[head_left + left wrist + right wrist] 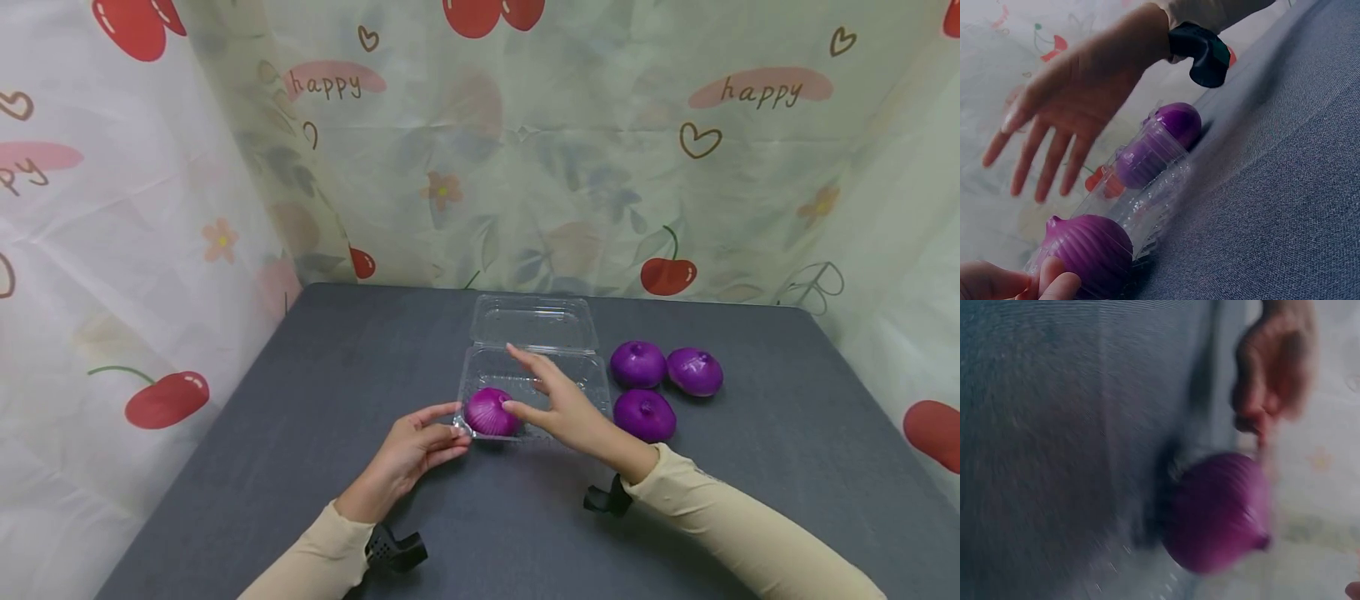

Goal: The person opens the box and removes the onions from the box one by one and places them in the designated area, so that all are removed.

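A clear plastic clamshell box [534, 325] lies with its lid folded back on the grey table. One purple onion [491, 412] sits in the box's near left corner; in the left wrist view the same onion [1088, 253] shows its pointed tip up. My left hand [420, 446] pinches the box's left front corner between thumb and fingers, beside that onion. Above the box my right hand [566, 408] hovers with its fingers spread and nothing held. In the left wrist view the right hand [1079, 100] hangs over the box, apart from the onion.
Right of the box, three more purple onions stand close together: one at the back [638, 364], one at the far right [695, 372] and one in front [645, 415]. A printed curtain [525, 167] surrounds the table [360, 358] at the back and sides.
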A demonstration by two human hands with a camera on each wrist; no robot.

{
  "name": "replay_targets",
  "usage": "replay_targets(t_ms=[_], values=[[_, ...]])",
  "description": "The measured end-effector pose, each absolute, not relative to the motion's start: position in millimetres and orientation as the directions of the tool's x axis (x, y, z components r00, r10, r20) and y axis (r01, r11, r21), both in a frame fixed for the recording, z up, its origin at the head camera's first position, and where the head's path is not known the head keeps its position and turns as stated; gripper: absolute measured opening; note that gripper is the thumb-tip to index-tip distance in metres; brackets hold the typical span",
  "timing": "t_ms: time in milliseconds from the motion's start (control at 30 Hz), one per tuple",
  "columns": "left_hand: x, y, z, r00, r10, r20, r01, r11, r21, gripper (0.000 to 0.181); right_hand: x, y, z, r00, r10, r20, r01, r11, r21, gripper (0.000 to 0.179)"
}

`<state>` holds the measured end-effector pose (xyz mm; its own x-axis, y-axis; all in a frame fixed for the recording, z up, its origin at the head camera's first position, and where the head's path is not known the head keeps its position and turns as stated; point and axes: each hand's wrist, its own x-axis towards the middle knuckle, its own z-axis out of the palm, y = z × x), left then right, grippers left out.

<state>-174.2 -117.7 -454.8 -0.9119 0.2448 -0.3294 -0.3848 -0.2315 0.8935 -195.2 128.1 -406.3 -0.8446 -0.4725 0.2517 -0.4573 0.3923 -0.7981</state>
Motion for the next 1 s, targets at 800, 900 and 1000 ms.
replay_targets(t_ms=[800, 900, 1000], values=[[-174, -118, -455, -0.915, 0.243, -0.323, -0.380, -0.240, 0.893, 0.048, -219, 100, -439, -0.826, -0.564, 0.014, -0.372, 0.526, -0.765, 0.068], [-174, -118, -454, -0.915, 0.241, -0.324, -0.380, -0.236, 0.894, 0.048, -219, 101, -438, -0.832, -0.555, 0.009, -0.360, 0.526, -0.770, 0.068], [-174, -117, -454, -0.915, 0.240, -0.324, -0.379, -0.232, 0.896, 0.048, -218, 103, -436, -0.846, -0.534, 0.003, -0.336, 0.528, -0.780, 0.066]])
